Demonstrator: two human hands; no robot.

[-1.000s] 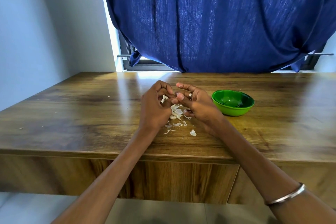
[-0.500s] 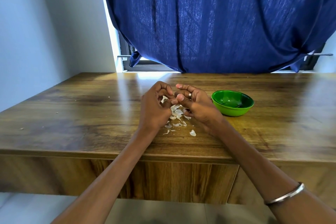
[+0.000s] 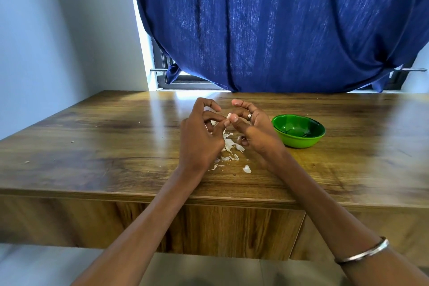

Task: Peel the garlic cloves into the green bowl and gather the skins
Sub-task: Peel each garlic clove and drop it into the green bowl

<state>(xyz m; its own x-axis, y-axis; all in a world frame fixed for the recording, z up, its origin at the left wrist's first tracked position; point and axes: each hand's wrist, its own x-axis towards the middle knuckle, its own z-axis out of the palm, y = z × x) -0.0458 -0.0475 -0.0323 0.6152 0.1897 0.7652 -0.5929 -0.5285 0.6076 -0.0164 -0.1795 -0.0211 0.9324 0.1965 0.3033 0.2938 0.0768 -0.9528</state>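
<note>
One green bowl (image 3: 299, 131), one garlic clove (image 3: 229, 116), two hands, one loose heap of skins (image 3: 229, 146).

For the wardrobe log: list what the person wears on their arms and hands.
Both forearms are bare, with no sleeves in view. The right hand has a metallic ring on one finger, and a thin silver bangle circles the right forearm. The left hand wears nothing visible.

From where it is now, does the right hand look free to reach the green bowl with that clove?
Probably yes. The right hand pinches the garlic clove together with the left hand, and the green bowl sits just to its right on the table with nothing between them.
</note>
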